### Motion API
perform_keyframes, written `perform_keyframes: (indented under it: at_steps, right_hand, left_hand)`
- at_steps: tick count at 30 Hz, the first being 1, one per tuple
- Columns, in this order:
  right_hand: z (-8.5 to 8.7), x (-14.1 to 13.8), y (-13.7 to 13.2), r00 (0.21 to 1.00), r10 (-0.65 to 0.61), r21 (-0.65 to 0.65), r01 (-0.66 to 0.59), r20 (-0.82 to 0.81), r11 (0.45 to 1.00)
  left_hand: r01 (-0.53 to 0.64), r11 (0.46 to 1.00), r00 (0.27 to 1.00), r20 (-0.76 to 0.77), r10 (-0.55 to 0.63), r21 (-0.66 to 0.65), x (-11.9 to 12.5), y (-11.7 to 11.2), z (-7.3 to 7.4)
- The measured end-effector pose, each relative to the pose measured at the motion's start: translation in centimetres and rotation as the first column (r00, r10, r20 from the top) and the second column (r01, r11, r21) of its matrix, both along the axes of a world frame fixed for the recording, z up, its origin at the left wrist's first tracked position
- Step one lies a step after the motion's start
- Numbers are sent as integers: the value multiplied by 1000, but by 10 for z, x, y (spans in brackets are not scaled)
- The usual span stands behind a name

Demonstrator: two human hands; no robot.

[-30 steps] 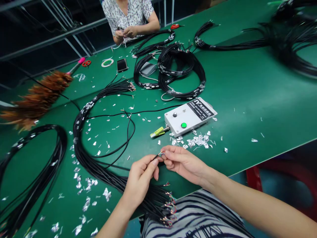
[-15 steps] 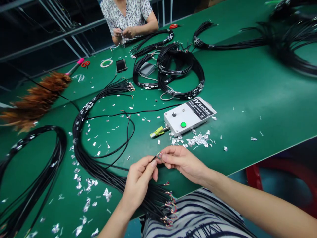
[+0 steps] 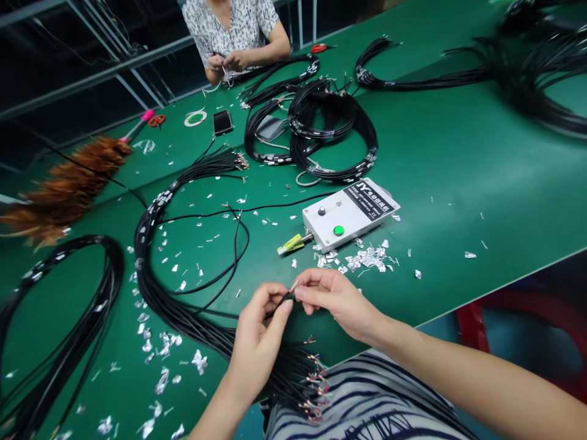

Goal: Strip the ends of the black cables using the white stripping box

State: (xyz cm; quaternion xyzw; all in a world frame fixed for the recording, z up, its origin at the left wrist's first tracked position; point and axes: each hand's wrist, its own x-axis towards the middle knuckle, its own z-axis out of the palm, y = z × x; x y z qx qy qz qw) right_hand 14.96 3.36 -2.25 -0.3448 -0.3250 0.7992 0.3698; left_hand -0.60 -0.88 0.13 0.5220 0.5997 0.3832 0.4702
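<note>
My left hand (image 3: 259, 333) pinches the end of a thin black cable (image 3: 280, 300) just above the green table (image 3: 458, 171). My right hand (image 3: 337, 296) meets it from the right, fingertips closed on the cable's stripped wire tips. Under my hands a long bundle of black cables (image 3: 183, 305) curves left and back, its bare coloured ends (image 3: 314, 382) hanging over the table's near edge by my striped shirt. A white control box (image 3: 351, 214) with a green button and a yellow-green clip (image 3: 290, 244) lies just beyond my hands.
Silver foil scraps (image 3: 367, 258) litter the table. More cable coils lie at the left (image 3: 64, 318), centre back (image 3: 330, 131) and far right (image 3: 536, 79). A brown feather duster (image 3: 68, 183), phone (image 3: 222, 121), tape roll and scissors sit at the back. Another person (image 3: 233, 36) works opposite.
My left thumb and fingers have shifted up on the cable end and my right fingertips have closed in on the wire tips. The view has drifted slightly.
</note>
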Motion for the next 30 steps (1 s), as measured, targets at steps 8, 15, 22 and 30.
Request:
perform_keyframes:
  at_steps: [8, 15, 22, 30]
  right_hand:
    - [6, -5, -6, 1000, -27, 70, 27, -1, 997]
    - [1, 2, 2, 999, 35, 67, -37, 29, 997]
    - [3, 9, 12, 996, 84, 85, -83, -5, 993]
    - [-5, 6, 9, 988, 146, 49, -144, -56, 988]
  left_hand:
    - [-55, 997, 985, 159, 64, -58, 9, -3, 7]
    - [-40, 992, 963, 260, 71, -122, 4, 0, 10]
    - [-24, 994, 970, 240, 49, -106, 7, -4, 13]
    - [-3, 994, 961, 275, 34, -111, 5, -8, 13]
